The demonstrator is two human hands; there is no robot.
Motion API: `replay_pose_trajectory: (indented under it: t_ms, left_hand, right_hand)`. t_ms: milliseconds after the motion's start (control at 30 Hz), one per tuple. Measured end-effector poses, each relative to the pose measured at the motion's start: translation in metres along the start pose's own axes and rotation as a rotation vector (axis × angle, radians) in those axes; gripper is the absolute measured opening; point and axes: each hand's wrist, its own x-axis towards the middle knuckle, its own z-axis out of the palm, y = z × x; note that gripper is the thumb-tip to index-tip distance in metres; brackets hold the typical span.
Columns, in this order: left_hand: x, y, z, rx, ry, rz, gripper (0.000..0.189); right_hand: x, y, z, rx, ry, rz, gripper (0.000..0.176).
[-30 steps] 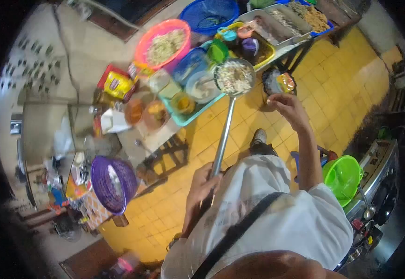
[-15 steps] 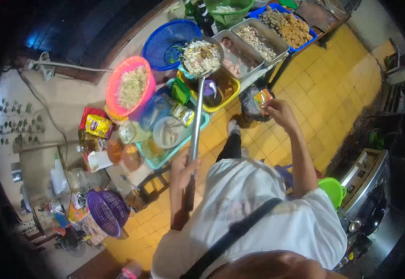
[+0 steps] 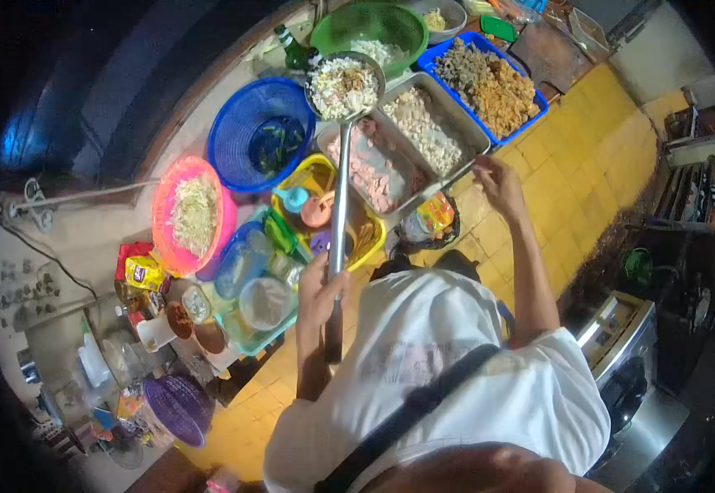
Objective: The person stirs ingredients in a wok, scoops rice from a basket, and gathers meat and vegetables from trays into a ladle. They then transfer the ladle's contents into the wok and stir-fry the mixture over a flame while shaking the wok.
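My left hand (image 3: 322, 294) is closed around the handle of a long metal ladle (image 3: 341, 197). The ladle's round bowl holds a heap of chopped white and pale-green food (image 3: 343, 86) with brown seasoning on top. My right hand (image 3: 498, 187) is raised beside the metal trays with its fingers loosely bent, and nothing shows in it. Below and left of that hand, an orange-and-green packet (image 3: 436, 214) lies in a black-bag-lined bin (image 3: 423, 244). Beside the ladle's handle is a yellow basin (image 3: 376, 252) with coloured scoops inside.
Metal trays (image 3: 431, 177) hold pale chopped pieces. A blue tray (image 3: 543, 105) carries brown and grey minced food. Blue (image 3: 218, 131), green (image 3: 318, 33) and pink (image 3: 160, 218) baskets line the counter. A stove (image 3: 620, 345) stands at right; a purple basket (image 3: 178, 411) sits lower left.
The packet has left my right hand and now lies in the bin. My view has shifted toward the trays. The ladle stays in my left hand.
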Motion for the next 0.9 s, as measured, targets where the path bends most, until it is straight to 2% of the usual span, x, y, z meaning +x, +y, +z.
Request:
replay_pose_trajectory:
  t_ms: [33, 100, 167, 267, 400, 433, 500, 533, 600, 700, 733, 767, 833, 867, 900]
  left_hand:
    - [0.004, -0.002, 0.006, -0.009, 0.007, 0.016, 0.022]
    - [0.014, -0.004, 0.015, -0.011, -0.020, 0.008, 0.025]
    - [0.020, 0.003, 0.034, -0.023, 0.018, -0.020, 0.027]
    - [0.034, 0.004, 0.066, -0.052, 0.057, -0.032, 0.029]
    - [0.050, 0.006, 0.128, -0.083, 0.136, -0.062, 0.029]
    - [0.054, 0.006, 0.149, -0.082, 0.145, -0.066, 0.029]
    - [0.065, 0.001, 0.188, -0.156, 0.206, -0.072, 0.026]
    - [0.070, 0.000, 0.209, -0.155, 0.258, -0.064, 0.029]
    - [0.078, -0.002, 0.245, -0.159, 0.361, -0.109, 0.030]
    - [0.088, -0.005, 0.287, -0.150, 0.436, -0.193, 0.029]
    - [0.089, -0.007, 0.299, -0.153, 0.454, -0.186, 0.029]
    - [0.090, -0.005, 0.311, -0.106, 0.454, -0.200, 0.028]
    - [0.087, -0.005, 0.329, -0.069, 0.499, -0.212, 0.027]
    - [0.084, -0.009, 0.337, 0.009, 0.457, -0.200, 0.029]
    - [0.082, -0.011, 0.344, 0.087, 0.414, -0.189, 0.031]
  right_hand:
    - [0.005, 0.003, -0.008, -0.004, 0.002, 0.003, 0.023]
    - [0.009, 0.015, -0.019, -0.002, -0.044, 0.184, 0.023]
    - [0.022, 0.032, -0.035, -0.013, -0.074, 0.212, 0.023]
    - [0.061, 0.055, -0.067, -0.139, -0.083, 0.157, 0.023]
    - [0.130, 0.099, -0.104, -0.824, -0.137, -0.072, 0.028]
    - [0.148, 0.096, -0.109, -0.897, -0.205, 0.031, 0.025]
    - [0.181, 0.138, -0.113, -1.035, -0.251, -0.087, 0.025]
    - [0.188, 0.146, -0.116, -1.021, -0.286, -0.086, 0.025]
    - [0.198, 0.149, -0.121, -0.940, -0.274, -0.253, 0.025]
    - [0.211, 0.158, -0.123, -1.016, -0.359, -0.181, 0.022]
    - [0.206, 0.217, -0.119, -1.113, 0.124, -0.835, 0.024]
    - [0.211, 0.231, -0.123, -1.099, 0.114, -0.855, 0.024]
    - [0.214, 0.239, -0.123, -1.104, -0.035, -0.786, 0.032]
    - [0.215, 0.221, -0.121, -1.173, 0.136, -0.879, 0.021]
    - [0.219, 0.209, -0.124, -1.148, 0.123, -0.908, 0.021]
